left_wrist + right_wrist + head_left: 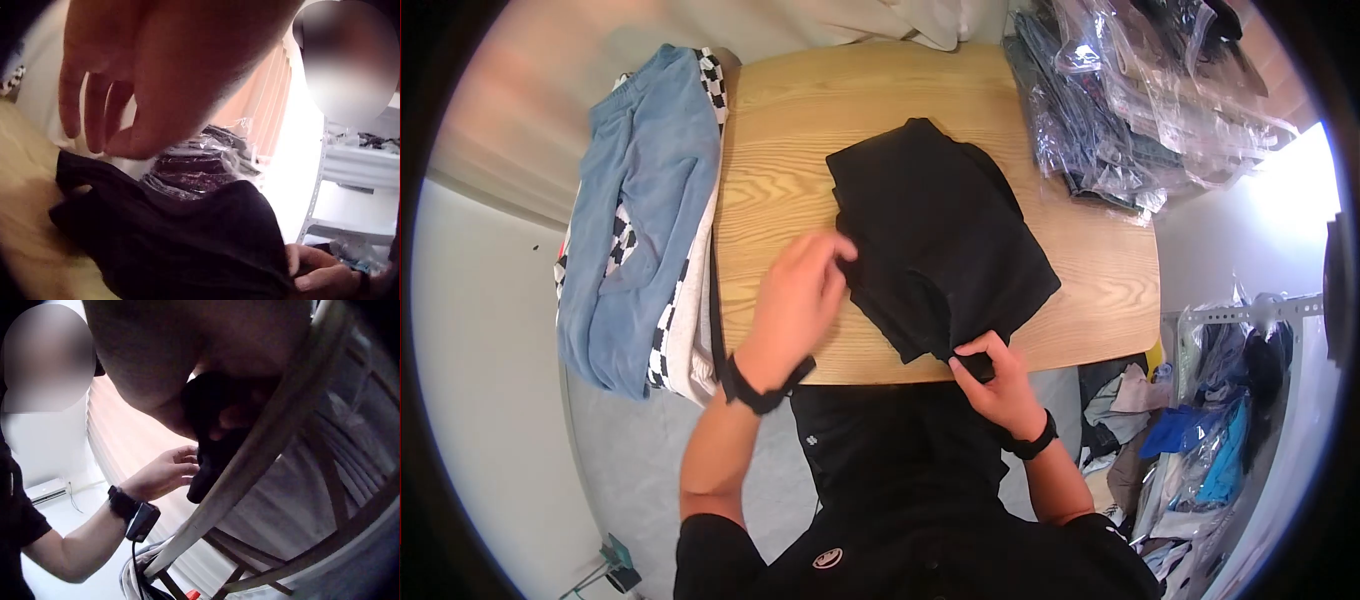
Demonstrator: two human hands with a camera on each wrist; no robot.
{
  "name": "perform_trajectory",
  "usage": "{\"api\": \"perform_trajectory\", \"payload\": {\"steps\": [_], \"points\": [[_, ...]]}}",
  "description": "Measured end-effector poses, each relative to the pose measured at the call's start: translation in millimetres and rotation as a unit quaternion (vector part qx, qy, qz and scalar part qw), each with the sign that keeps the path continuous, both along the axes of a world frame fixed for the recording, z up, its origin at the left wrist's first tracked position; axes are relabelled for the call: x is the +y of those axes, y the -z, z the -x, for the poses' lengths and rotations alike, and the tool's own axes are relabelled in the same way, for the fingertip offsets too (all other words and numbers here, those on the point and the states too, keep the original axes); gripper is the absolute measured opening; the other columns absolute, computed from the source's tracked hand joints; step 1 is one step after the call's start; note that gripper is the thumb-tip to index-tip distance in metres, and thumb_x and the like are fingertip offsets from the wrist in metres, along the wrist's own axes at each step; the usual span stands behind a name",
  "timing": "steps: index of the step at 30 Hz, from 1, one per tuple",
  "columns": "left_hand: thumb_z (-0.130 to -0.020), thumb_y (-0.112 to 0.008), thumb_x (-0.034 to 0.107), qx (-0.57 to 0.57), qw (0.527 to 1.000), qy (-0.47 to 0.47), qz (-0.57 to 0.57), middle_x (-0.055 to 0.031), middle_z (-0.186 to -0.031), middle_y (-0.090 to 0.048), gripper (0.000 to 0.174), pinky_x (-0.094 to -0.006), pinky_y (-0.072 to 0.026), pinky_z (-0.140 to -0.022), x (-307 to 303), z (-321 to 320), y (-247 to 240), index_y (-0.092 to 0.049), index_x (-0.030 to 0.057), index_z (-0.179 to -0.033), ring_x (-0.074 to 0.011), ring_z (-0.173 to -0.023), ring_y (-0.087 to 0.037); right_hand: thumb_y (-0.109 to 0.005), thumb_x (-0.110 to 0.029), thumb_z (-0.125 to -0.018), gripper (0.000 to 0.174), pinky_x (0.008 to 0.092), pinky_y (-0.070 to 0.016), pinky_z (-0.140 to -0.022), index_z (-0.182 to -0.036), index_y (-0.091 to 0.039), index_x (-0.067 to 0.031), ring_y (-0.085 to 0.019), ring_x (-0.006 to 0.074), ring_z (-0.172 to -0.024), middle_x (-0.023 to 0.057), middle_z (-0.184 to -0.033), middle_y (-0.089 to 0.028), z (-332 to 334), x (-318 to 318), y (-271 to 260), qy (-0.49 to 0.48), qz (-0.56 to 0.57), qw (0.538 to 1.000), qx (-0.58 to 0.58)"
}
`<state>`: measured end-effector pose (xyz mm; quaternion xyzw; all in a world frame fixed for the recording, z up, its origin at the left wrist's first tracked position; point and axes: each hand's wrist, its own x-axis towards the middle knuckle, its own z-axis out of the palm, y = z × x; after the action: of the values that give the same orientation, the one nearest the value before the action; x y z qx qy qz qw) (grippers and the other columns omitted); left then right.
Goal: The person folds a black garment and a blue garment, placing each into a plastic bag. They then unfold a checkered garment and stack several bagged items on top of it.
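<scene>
A black folded garment (pixel 940 220) lies on the wooden table, slanted, with its near end at the front edge. At that near end my right hand (pixel 1003 390) pinches the cloth between thumb and fingers. By the garment's left edge is my left hand (pixel 798 290), its fingers loosely bent and the fingertips right at the cloth. In the left wrist view, the left hand (pixel 125 75) hangs above the black garment (pixel 181 231) with nothing in its fingers. Seen from the right wrist, dark cloth (pixel 215 469) drapes over the table's rim.
Blue pants (pixel 640 230) lie over checkered and pale clothes at the table's left. Clothes in clear plastic bags (pixel 1120 110) are stacked at the back right. A metal rack (pixel 1250 310) with bagged clothes stands right. The table's front edge (pixel 870 378) is just before the body.
</scene>
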<state>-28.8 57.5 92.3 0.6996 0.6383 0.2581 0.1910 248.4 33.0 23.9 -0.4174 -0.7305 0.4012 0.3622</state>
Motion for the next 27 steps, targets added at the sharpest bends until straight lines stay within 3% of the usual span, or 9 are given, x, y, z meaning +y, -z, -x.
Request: {"api": "perform_trajectory", "payload": {"steps": [1,4,7,10,16,19,22,25,27], "points": [[-0.082,-0.057,-0.006,0.025,0.998,0.001,-0.053,-0.0139,-0.119,-0.059,0.035,-0.0374,-0.0505,-0.087,9,4,0,-0.061,0.0062,-0.115,-0.0331,-0.103,-0.061,-0.071,-0.007,-0.082,0.017,0.0306,-0.0406,-0.048,-0.095,-0.06,-0.0076,-0.055,0.0232,-0.05,0.0092,-0.07,-0.062,3,-1,0,0.01,-0.02,1.0,-0.002],[-0.083,-0.059,-0.005,0.068,0.989,0.058,-0.119,-0.0135,-0.115,-0.061,0.036,-0.0373,-0.0518,-0.084,34,14,0,-0.061,0.0079,-0.117,-0.0328,-0.099,-0.063,-0.071,-0.008,-0.083,0.02,0.0328,-0.0418,-0.049,-0.099,-0.059,-0.0084,-0.058,0.0246,-0.052,0.01,-0.068,-0.061,5,-6,-9,0.016,-0.007,0.999,-0.031],[-0.083,-0.062,-0.002,0.084,0.987,0.112,-0.077,-0.0113,-0.113,-0.062,0.035,-0.0363,-0.053,-0.081,46,17,-1,-0.063,0.0085,-0.116,-0.0305,-0.096,-0.064,-0.07,-0.01,-0.084,0.022,0.0348,-0.043,-0.049,-0.102,-0.058,-0.0099,-0.058,0.0249,-0.053,0.0097,-0.064,-0.06,5,-12,-15,0.009,-0.028,0.997,-0.07],[-0.083,-0.065,0.001,0.134,0.982,0.099,-0.084,-0.0087,-0.11,-0.063,0.028,-0.0363,-0.0535,-0.08,51,14,9,-0.067,0.0079,-0.11,-0.0296,-0.095,-0.064,-0.069,-0.01,-0.084,0.022,0.0356,-0.0435,-0.05,-0.103,-0.058,-0.0101,-0.058,0.0246,-0.053,0.0088,-0.062,-0.058,6,-18,-12,0.026,0.007,0.997,-0.066],[-0.084,-0.064,0.003,0.095,0.988,0.064,-0.106,-0.0069,-0.1,-0.066,0.015,-0.0367,-0.0537,-0.077,51,17,24,-0.067,0.0066,-0.098,-0.0292,-0.092,-0.064,-0.07,-0.009,-0.083,0.023,0.0351,-0.0428,-0.049,-0.103,-0.058,-0.0084,-0.058,0.0236,-0.054,0.0069,-0.059,-0.055,5,-20,1,0.04,-0.024,0.997,-0.069],[-0.083,-0.064,0.002,0.139,0.978,0.066,-0.14,-0.0072,-0.1,-0.066,0.013,-0.0363,-0.0536,-0.077,51,23,19,-0.067,0.0066,-0.096,-0.0291,-0.092,-0.064,-0.07,-0.008,-0.083,0.024,0.0337,-0.0406,-0.046,-0.104,-0.059,-0.0082,-0.056,0.0213,-0.049,0.0049,-0.056,-0.053,6,-22,3,0.05,-0.058,0.996,-0.047],[-0.084,-0.063,0.001,0.139,0.973,0.066,-0.175,-0.0073,-0.102,-0.066,0.016,-0.0366,-0.0532,-0.077,52,22,15,-0.067,0.0067,-0.098,-0.0294,-0.092,-0.064,-0.072,-0.007,-0.081,0.026,0.0302,-0.0365,-0.042,-0.103,-0.059,-0.0079,-0.05,0.0171,-0.042,0.0026,-0.051,-0.049,3,-28,-10,0.058,0.044,0.997,-0.038],[-0.084,-0.062,0.001,0.109,0.978,0.038,-0.172,-0.0074,-0.104,-0.066,0.018,-0.0374,-0.0529,-0.077,55,20,18,-0.066,0.007,-0.101,-0.0296,-0.093,-0.064,-0.076,-0.006,-0.077,0.03,0.027,-0.0334,-0.04,-0.103,-0.059,-0.0076,-0.044,0.0139,-0.038,0.0001,-0.048,-0.044,-4,-28,-9,0.027,-0.07,0.997,-0.01],[-0.084,-0.063,0.002,0.109,0.985,0.038,-0.131,-0.0073,-0.105,-0.065,0.019,-0.0375,-0.053,-0.077,57,21,18,-0.065,0.0071,-0.102,-0.0298,-0.092,-0.065,-0.077,-0.006,-0.075,0.032,0.026,-0.033,-0.04,-0.101,-0.06,-0.0081,-0.041,0.0129,-0.037,-0.001,-0.047,-0.041,-6,-27,-11,0.081,-0.119,0.99,-0.002]]}}
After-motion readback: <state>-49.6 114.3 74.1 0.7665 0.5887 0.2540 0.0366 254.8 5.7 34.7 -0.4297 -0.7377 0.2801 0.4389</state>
